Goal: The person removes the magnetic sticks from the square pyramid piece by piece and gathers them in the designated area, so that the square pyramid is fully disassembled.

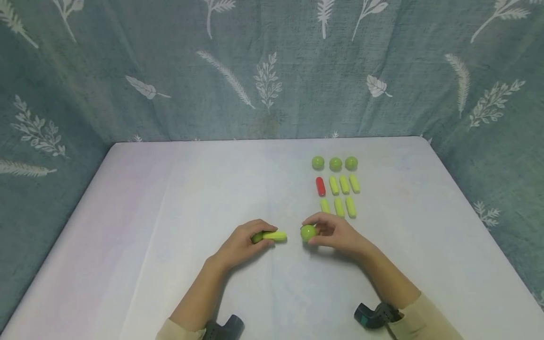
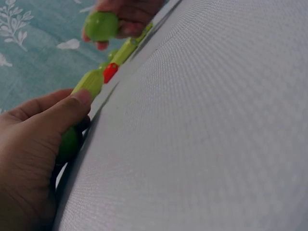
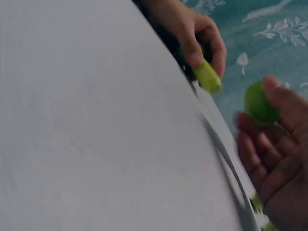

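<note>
My left hand [image 1: 244, 242] pinches a yellow-green ridged stick [image 1: 276, 235] between thumb and fingers, its free end pointing right. Behind the stick, partly hidden in the same palm, is a green ball [image 1: 257, 237]; the left wrist view shows that dark green ball [image 2: 70, 145] beneath the thumb. Across a short gap, my right hand [image 1: 340, 234] grips another shiny green ball [image 1: 308, 233] by thumb and fingertips. In the right wrist view this ball [image 3: 261, 103] is held off the white table, apart from the stick [image 3: 208, 77].
At the back right of the white table [image 1: 191, 189], three green balls [image 1: 335, 164] form a row. Nearer lie a red stick [image 1: 320, 186] and several yellow-green sticks [image 1: 344, 184] in two rows, just beyond my right hand. Leaf-patterned teal cloth [image 1: 178, 113] hangs behind.
</note>
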A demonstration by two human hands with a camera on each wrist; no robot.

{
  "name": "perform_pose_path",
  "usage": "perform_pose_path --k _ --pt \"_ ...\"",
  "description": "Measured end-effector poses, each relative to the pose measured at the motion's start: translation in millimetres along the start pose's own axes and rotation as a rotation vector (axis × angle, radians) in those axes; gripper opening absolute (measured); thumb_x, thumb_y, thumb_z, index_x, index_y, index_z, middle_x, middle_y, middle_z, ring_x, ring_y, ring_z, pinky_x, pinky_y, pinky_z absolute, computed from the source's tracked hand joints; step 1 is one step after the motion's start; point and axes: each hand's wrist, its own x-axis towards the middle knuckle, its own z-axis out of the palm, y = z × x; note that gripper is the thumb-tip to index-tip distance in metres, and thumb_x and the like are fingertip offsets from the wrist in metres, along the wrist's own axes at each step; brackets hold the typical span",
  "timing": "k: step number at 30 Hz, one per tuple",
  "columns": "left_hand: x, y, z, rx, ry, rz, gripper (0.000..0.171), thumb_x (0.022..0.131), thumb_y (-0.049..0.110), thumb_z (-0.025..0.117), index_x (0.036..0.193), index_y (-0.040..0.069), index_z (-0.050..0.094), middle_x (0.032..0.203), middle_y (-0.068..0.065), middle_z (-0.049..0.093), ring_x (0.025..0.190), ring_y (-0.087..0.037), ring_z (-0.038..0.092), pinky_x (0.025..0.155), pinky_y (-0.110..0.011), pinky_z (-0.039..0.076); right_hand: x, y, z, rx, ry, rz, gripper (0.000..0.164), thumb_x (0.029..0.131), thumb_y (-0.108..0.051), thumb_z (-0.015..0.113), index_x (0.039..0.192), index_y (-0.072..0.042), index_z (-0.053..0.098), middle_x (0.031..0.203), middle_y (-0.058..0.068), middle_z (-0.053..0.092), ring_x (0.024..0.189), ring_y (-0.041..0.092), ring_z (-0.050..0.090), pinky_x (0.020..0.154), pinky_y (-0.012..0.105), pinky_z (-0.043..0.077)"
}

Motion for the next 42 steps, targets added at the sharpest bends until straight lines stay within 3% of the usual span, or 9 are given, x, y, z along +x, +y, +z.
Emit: perform_pose_path --k 3,7,11,16,23,27,31,34,42 --pt "2.5 -0.2 -0.2 0.009 -0.001 0.006 0.028 0.081 0.012 0.074 0.108 0.011 0.068 0.103 0.001 0.068 0.092 -0.009 0.061 0.080 -0.026 0.050 -2.3 -1.9 -11.0 -0.015 0.059 -0.061 0.040 0.081 -0.006 0.072 0.118 0.002 0.059 0.110 0.005 0.063 0.093 0.008 0.057 0.085 0.020 0.048" --pt "3.2 -0.5 0.6 0.029 0.002 0.000 0.027 0.081 0.012 0.074 0.107 0.011 0.068 0.101 0.002 0.068 0.090 -0.008 0.060 0.077 -0.025 0.050 -5.3 -0.3 -31.0 0.052 0.148 -0.085 0.038 0.080 0.003 0.070 0.115 0.007 0.056 0.107 0.000 0.060 0.096 0.006 0.056 0.087 0.016 0.046" --pt "2.6 -0.9 1.9 0.045 0.012 -0.029 0.026 0.081 0.014 0.074 0.106 0.012 0.069 0.100 0.003 0.068 0.087 -0.007 0.059 0.074 -0.024 0.050 -8.3 1.8 -52.4 0.064 0.254 -0.018 0.038 0.082 0.001 0.069 0.115 0.009 0.052 0.107 -0.003 0.057 0.096 0.004 0.056 0.086 0.014 0.047" --pt "2.5 -1.7 2.0 0.049 0.018 -0.043 0.026 0.081 0.014 0.074 0.107 0.013 0.069 0.100 0.003 0.067 0.086 -0.006 0.058 0.074 -0.024 0.049 -9.4 6.4 -79.4 -0.014 0.373 0.117 0.037 0.086 -0.004 0.065 0.119 0.005 0.049 0.114 0.005 0.054 0.095 0.000 0.057 0.082 0.013 0.048" --pt "1.8 -1.2 2.7 0.039 0.020 -0.040 0.026 0.082 0.014 0.074 0.107 0.013 0.069 0.101 0.003 0.068 0.087 -0.006 0.058 0.074 -0.024 0.050 -6.3 25.5 -121.9 -0.055 0.501 0.109 0.041 0.088 -0.006 0.065 0.122 0.005 0.045 0.111 -0.011 0.052 0.093 -0.006 0.058 0.080 0.010 0.047" --pt "1.0 0.8 2.4 0.042 0.017 -0.055 0.026 0.082 0.014 0.073 0.108 0.013 0.068 0.101 0.003 0.068 0.088 -0.007 0.059 0.075 -0.024 0.050 -0.3 38.4 -145.6 -0.143 0.548 0.177 0.044 0.091 -0.015 0.063 0.127 0.004 0.045 0.119 -0.001 0.054 0.098 -0.005 0.056 0.080 0.008 0.046" --pt "3.5 1.1 6.2 0.045 0.001 -0.050 0.026 0.082 0.015 0.073 0.108 0.013 0.068 0.101 0.004 0.068 0.088 -0.006 0.059 0.074 -0.023 0.049 0.6 51.5 -164.2 -0.239 0.549 0.320 0.050 0.094 -0.024 0.059 0.134 0.001 0.043 0.135 0.018 0.048 0.117 0.020 0.055 0.092 0.022 0.047" --pt "5.1 1.4 7.5 0.045 0.010 -0.028 0.027 0.081 0.015 0.074 0.108 0.013 0.068 0.102 0.004 0.068 0.088 -0.007 0.059 0.073 -0.023 0.048 7.3 58.6 -173.5 -0.263 0.555 0.375 0.048 0.095 -0.023 0.057 0.135 0.001 0.043 0.139 0.022 0.045 0.127 0.036 0.045 0.102 0.040 0.041" --pt "4.4 -0.3 6.6 0.034 0.057 0.012 0.030 0.078 0.014 0.076 0.107 0.013 0.069 0.100 0.004 0.068 0.086 -0.008 0.058 0.069 -0.020 0.047 33.4 68.7 -181.8 -0.304 0.561 0.439 0.042 0.097 -0.020 0.052 0.135 -0.005 0.047 0.142 0.021 0.039 0.128 0.040 0.040 0.104 0.050 0.035"
